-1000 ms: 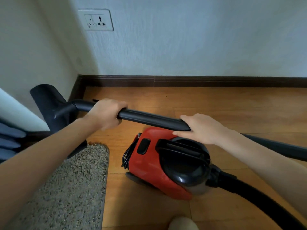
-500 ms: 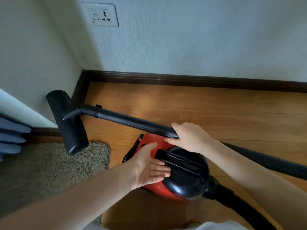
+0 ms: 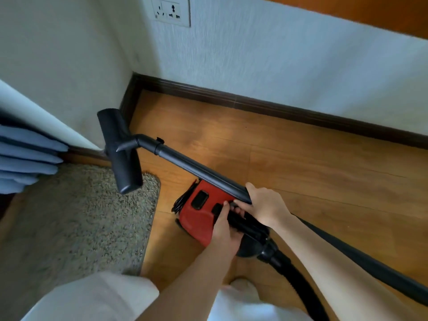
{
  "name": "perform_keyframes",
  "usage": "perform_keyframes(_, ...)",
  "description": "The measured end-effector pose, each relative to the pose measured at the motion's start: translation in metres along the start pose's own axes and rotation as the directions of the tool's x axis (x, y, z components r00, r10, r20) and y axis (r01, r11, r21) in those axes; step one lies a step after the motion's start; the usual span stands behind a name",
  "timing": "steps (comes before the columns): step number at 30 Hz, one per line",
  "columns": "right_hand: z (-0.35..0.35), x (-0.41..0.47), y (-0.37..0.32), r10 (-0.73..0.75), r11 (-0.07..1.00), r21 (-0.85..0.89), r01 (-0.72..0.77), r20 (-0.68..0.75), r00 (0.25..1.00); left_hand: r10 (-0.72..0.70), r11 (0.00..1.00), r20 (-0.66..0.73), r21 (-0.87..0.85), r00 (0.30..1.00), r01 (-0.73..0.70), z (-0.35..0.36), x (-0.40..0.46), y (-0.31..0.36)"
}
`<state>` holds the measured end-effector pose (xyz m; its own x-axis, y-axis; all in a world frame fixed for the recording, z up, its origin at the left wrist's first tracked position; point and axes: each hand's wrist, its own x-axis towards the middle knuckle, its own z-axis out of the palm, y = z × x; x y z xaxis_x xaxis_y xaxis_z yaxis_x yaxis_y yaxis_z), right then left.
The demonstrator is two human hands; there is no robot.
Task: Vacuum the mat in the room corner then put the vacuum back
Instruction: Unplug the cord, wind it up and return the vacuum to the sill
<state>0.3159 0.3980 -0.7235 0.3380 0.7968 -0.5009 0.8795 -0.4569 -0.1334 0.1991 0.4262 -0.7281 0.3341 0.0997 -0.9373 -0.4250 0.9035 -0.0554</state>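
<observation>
A red and black canister vacuum [image 3: 196,216] stands on the wooden floor beside a shaggy beige mat [image 3: 76,216] in the room corner. My right hand [image 3: 266,205] grips the black wand [image 3: 196,167], which runs up left to the floor nozzle [image 3: 120,154] held above the mat's far corner. My left hand [image 3: 225,228] is on the vacuum's black carry handle, fingers curled round it. A black hose [image 3: 298,281] leaves the vacuum's rear toward the lower right.
A wall socket [image 3: 170,11] sits above the dark skirting board [image 3: 254,103]. Blue curtain folds [image 3: 25,158] hang at the left, touching the mat. My legs in white trousers [image 3: 97,297] and a foot [image 3: 243,286] are just behind the vacuum.
My left hand let go of the wand, moved down to the vacuum body, and now holds its handle. The view has risen and tilted; the nozzle stays over the mat corner.
</observation>
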Motion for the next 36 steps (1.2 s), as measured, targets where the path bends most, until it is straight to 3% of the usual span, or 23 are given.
perform_keyframes(5,-0.011,-0.026,-0.013,-0.009,0.999,0.052,0.005,0.081,0.997,0.101,0.992,-0.210,0.093,0.973,-0.083,0.000,-0.014,-0.005)
perform_keyframes(16,-0.047,-0.081,-0.060,-0.140,0.990,0.026,0.139,0.061,0.988,0.161,0.983,-0.418,0.148,0.894,-0.108,-0.041,-0.086,-0.001)
perform_keyframes(28,-0.186,-0.166,-0.138,-0.307,0.949,0.088,0.302,0.055,0.950,0.239,0.966,-0.531,0.046,0.813,-0.254,-0.043,-0.266,0.038)
perform_keyframes(36,-0.301,-0.243,-0.222,-0.402,0.916,0.031,0.401,0.044,0.915,0.342,0.921,-0.499,0.010,0.796,-0.389,-0.016,-0.423,0.060)
